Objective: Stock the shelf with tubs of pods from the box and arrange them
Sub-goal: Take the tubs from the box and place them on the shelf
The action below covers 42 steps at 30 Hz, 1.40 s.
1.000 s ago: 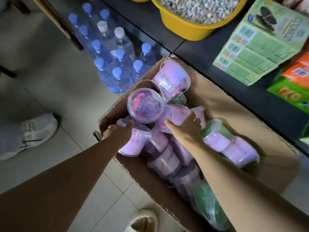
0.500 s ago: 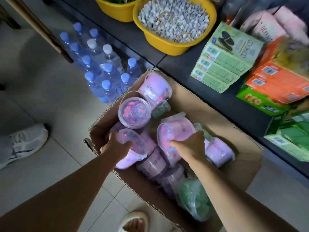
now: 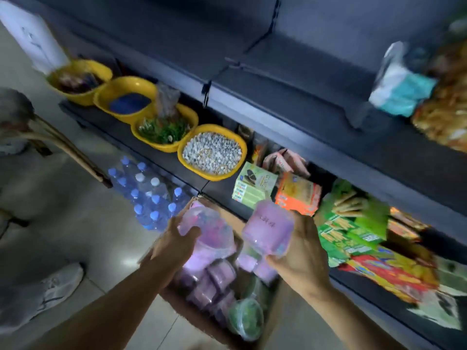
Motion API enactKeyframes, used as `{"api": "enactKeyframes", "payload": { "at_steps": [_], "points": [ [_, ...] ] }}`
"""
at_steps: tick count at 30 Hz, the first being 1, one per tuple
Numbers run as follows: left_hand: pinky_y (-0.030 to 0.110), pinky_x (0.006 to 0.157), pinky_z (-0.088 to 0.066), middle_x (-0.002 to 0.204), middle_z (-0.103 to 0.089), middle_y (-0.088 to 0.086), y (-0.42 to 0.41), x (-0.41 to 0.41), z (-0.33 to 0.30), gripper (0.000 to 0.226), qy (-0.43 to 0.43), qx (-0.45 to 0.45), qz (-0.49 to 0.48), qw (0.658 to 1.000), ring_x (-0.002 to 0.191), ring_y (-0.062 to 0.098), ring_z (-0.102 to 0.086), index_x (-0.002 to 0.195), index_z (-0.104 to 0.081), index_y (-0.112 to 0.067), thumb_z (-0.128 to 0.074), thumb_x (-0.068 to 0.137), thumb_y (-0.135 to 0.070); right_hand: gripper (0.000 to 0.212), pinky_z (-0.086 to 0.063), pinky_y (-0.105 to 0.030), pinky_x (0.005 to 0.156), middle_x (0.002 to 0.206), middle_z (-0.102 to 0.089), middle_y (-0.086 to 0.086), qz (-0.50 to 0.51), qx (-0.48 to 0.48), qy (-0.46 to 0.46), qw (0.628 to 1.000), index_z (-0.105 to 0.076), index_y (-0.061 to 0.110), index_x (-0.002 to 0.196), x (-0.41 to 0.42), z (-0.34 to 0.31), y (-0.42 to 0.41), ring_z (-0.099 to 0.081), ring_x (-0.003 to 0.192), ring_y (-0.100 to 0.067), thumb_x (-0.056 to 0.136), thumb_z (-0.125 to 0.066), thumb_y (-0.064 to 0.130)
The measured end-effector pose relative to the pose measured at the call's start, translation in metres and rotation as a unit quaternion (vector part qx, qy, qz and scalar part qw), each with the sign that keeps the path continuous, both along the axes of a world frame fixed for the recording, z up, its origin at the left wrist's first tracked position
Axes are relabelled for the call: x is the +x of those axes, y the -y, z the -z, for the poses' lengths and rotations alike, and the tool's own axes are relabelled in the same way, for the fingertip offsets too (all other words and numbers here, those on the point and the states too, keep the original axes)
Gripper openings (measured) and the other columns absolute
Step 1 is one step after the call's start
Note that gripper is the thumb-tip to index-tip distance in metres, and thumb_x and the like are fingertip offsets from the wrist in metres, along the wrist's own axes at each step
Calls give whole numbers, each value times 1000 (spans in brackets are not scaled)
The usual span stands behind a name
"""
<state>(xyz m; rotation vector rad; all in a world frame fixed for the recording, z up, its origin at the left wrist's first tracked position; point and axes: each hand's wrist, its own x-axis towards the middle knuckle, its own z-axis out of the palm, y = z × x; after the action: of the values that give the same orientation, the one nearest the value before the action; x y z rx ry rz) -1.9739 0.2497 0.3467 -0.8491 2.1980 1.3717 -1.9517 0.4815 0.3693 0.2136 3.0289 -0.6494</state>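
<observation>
My left hand (image 3: 174, 245) grips a clear tub of purple pods (image 3: 211, 231), tilted, above the open cardboard box (image 3: 199, 317). My right hand (image 3: 302, 258) holds a second purple tub (image 3: 269, 229), raised in front of the lower shelf. Several more purple tubs (image 3: 214, 281) and a green one (image 3: 246, 319) lie jumbled in the box on the floor. The dark grey shelf (image 3: 328, 102) above has a long bare stretch.
Yellow bowls (image 3: 212, 152) of pebbles and plants line the bottom shelf beside snack boxes (image 3: 254, 185) and packets (image 3: 353, 231). A pack of water bottles (image 3: 149, 198) stands left of the box. Another person's shoe (image 3: 58, 286) is on the tiled floor at left.
Both hands have lifted a purple tub each out of the box. The view has swung up from the box towards the shelves.
</observation>
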Motion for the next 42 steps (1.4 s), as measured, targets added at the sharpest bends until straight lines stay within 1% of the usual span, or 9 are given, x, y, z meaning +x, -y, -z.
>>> {"api": "enactKeyframes", "payload": {
  "at_steps": [4, 9, 14, 17, 22, 28, 34, 37, 42],
  "points": [
    [49, 88, -49, 111, -61, 18, -7, -19, -127, 63, -46, 32, -6, 998, 99, 40, -61, 115, -45, -25, -50, 59, -54, 86, -50, -34, 72, 119, -48, 2, -15, 21, -93, 995, -43, 20, 128, -6, -132, -4, -52, 111, -22, 52, -67, 50],
    [45, 88, -48, 124, -53, 13, -8, -38, -272, 76, -134, 45, 43, 989, 105, 37, -56, 128, -42, -22, -50, 62, -58, 93, -52, -32, 60, 115, -49, 1, -34, 69, -190, 979, -38, 24, 124, -8, -271, -11, -61, 99, -25, 45, -84, 35],
    [53, 89, -51, 107, -58, 13, -11, -51, -394, 55, -220, 87, 60, 970, 97, 35, -58, 111, -45, -25, -50, 66, -58, 95, -52, -27, 63, 115, -52, -4, -40, 113, -287, 950, -43, 17, 122, -6, -395, -20, -61, 98, -26, 39, -86, 37],
    [54, 84, -54, 109, -56, 9, -16, -65, -451, 31, -277, 114, 77, 951, 98, 34, -59, 112, -45, -26, -52, 88, -45, 101, -54, -29, 62, 114, -53, -5, -23, 134, -336, 932, -41, 17, 122, -2, -454, -29, -62, 94, -26, 35, -89, 37],
    [40, 73, -55, 102, -58, 6, -37, -82, -540, 22, -327, 148, 111, 927, 86, 26, -61, 113, -44, -23, -44, 95, -37, 103, -54, -27, 65, 112, -52, -2, 11, 175, -400, 900, -42, 18, 122, 1, -532, -52, -61, 96, -23, 32, -89, 35],
    [30, 59, -48, 107, -59, 6, -77, -111, -603, 28, -351, 170, 142, 910, 87, 23, -61, 116, -42, -19, -43, 96, -38, 105, -55, -34, 63, 116, -55, -7, 35, 200, -407, 891, -47, 13, 122, -22, -590, -89, -59, 101, -27, 30, -92, 34],
    [42, 74, -57, 101, -60, 12, -130, -170, -630, 46, -355, 142, 135, 914, 88, 29, -63, 117, -43, -8, -47, 91, -46, 109, -52, -30, 49, 108, -62, -4, 45, 231, -381, 894, -55, 15, 115, -74, -625, -132, -65, 89, -24, 15, -92, 41],
    [37, 52, -56, 83, -58, 17, -152, -207, -631, 57, -353, 131, 112, 920, 68, 30, -61, 118, -45, 1, -47, 89, -47, 105, -50, -25, 50, 106, -61, -1, 16, 256, -362, 896, -58, 15, 112, -112, -629, -156, -65, 88, -20, 15, -91, 38],
    [28, 42, -48, 83, -59, 20, -177, -259, -622, 67, -321, 119, 69, 937, 63, 33, -59, 122, -46, 6, -48, 89, -52, 110, -54, -27, 52, 107, -59, -1, -30, 255, -330, 908, -55, 17, 113, -174, -619, -191, -63, 89, -20, 11, -89, 39]
  ]
}}
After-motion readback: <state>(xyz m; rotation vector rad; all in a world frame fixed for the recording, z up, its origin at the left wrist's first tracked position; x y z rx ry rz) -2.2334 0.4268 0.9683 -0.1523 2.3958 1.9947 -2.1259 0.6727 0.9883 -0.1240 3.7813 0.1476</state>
